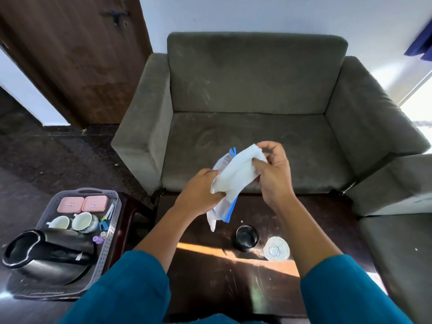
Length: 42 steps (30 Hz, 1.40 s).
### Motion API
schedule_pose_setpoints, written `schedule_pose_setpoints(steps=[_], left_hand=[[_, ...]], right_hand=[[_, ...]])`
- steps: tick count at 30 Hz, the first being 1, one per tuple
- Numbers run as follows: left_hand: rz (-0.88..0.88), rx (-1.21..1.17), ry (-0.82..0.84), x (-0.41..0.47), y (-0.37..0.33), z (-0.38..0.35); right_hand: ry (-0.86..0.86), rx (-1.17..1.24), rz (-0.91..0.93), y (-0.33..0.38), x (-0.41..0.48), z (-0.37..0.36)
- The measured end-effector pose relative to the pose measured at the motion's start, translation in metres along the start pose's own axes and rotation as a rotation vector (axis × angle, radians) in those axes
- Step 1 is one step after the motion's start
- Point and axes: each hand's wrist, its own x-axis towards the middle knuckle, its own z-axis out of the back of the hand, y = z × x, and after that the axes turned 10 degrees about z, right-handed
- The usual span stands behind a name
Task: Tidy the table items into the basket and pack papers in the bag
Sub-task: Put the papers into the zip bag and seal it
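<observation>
Papers (236, 176) lie as one white bundle slanting between both hands, the upper end pinched by the right hand (273, 169), the lower end gripped by the left hand (201, 192) together with the blue-edged bag (225, 206), which hangs just below the left fingers.

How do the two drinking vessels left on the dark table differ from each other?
The black cup is dark and opaque; the clear glass is transparent with a patterned surface. The black cup stands farther from the person, in shade, while the clear glass sits nearer, at the edge of the sunlit strip. The clear glass looks slightly wider at the rim. Both stand upright, mouths up, close together on the table, and neither is in the basket yet.
</observation>
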Motion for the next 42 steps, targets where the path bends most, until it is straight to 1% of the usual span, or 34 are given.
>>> schedule_pose_setpoints(steps=[2, 5, 7, 9, 10, 12, 13, 15, 17, 19, 20, 21, 23, 24, 25, 26, 27, 28, 29, 30, 32, 34, 36, 38, 39, 42], left_hand=[[-0.047, 0.028, 0.023, 0.001, 0.0, -0.004], [-0.124, 0.033, 0.019, -0.001, -0.006, -0.014], [-0.16, 0.004, 0.051, -0.003, -0.012, -0.02], [-0.196, -0.068, 0.114, -0.004, -0.014, -0.028], [-0.182, -0.133, 0.145, -0.005, -0.014, -0.032], [-0.087, -0.314, 0.189, -0.007, -0.014, -0.039], [0.004, -0.397, 0.222, -0.008, -0.015, -0.041], [0.187, -0.528, 0.313, -0.01, -0.016, -0.048], [0.224, -0.591, 0.386, -0.012, -0.019, -0.056], [0.204, -0.496, 0.39, -0.011, -0.022, -0.066], [0.184, -0.409, 0.353, -0.011, -0.022, -0.071], [0.175, -0.322, 0.294, -0.01, -0.021, -0.075], [0.167, -0.219, 0.193, -0.009, -0.017, -0.079], [0.158, -0.196, 0.174, -0.009, -0.014, -0.081], [0.164, -0.183, 0.164, -0.01, -0.011, -0.083], [0.171, -0.17, 0.145, -0.01, -0.007, -0.084], [0.184, -0.147, 0.113, -0.012, -0.002, -0.085], [0.189, -0.126, 0.069, -0.012, 0.003, -0.086], [0.213, -0.096, 0.041, -0.013, 0.008, -0.087], [0.238, -0.05, 0.029, -0.013, 0.014, -0.09], [0.304, 0.046, 0.067, -0.014, 0.023, -0.098], [0.337, 0.082, 0.102, -0.015, 0.03, -0.108], [0.352, 0.097, 0.129, -0.017, 0.034, -0.118], [0.376, 0.109, 0.156, -0.016, 0.039, -0.128], [0.384, 0.119, 0.162, -0.016, 0.041, -0.132], [0.377, 0.136, 0.135, -0.013, 0.045, -0.142]], right_hand=[[-0.088, 0.152, -0.097, -0.003, 0.0, 0.011], [-0.149, 0.247, -0.2, -0.014, -0.005, 0.022], [-0.13, 0.241, -0.23, -0.024, -0.013, 0.024], [-0.138, 0.158, -0.277, -0.032, -0.02, 0.028], [-0.155, 0.133, -0.298, -0.035, -0.022, 0.031], [-0.179, 0.089, -0.311, -0.041, -0.023, 0.04], [-0.166, 0.006, -0.302, -0.043, -0.023, 0.045], [-0.093, -0.246, -0.249, -0.049, -0.022, 0.051], [-0.042, -0.431, -0.175, -0.054, -0.023, 0.05], [-0.023, -0.476, -0.156, -0.059, -0.025, 0.048], [0.001, -0.464, -0.187, -0.06, -0.026, 0.048], [0.059, -0.472, -0.233, -0.062, -0.027, 0.048], [0.233, -0.566, -0.306, -0.069, -0.03, 0.051], [0.256, -0.577, -0.332, -0.075, -0.032, 0.053], [0.214, -0.527, -0.368, -0.081, -0.034, 0.055], [0.132, -0.434, -0.403, -0.085, -0.035, 0.059], [0.054, -0.357, -0.432, -0.092, -0.034, 0.065], [0.009, -0.33, -0.451, -0.101, -0.032, 0.072], [0.02, -0.381, -0.468, -0.11, -0.03, 0.081], [0.074, -0.473, -0.5, -0.12, -0.028, 0.091], [0.197, -0.707, -0.599, -0.142, -0.029, 0.109], [0.244, -0.87, -0.693, -0.164, -0.032, 0.12], [0.269, -0.953, -0.763, -0.181, -0.035, 0.123], [0.406, -1.043, -0.774, -0.197, -0.032, 0.121], [0.46, -1.055, -0.761, -0.204, -0.03, 0.118], [0.517, -0.987, -0.766, -0.22, -0.026, 0.108]])
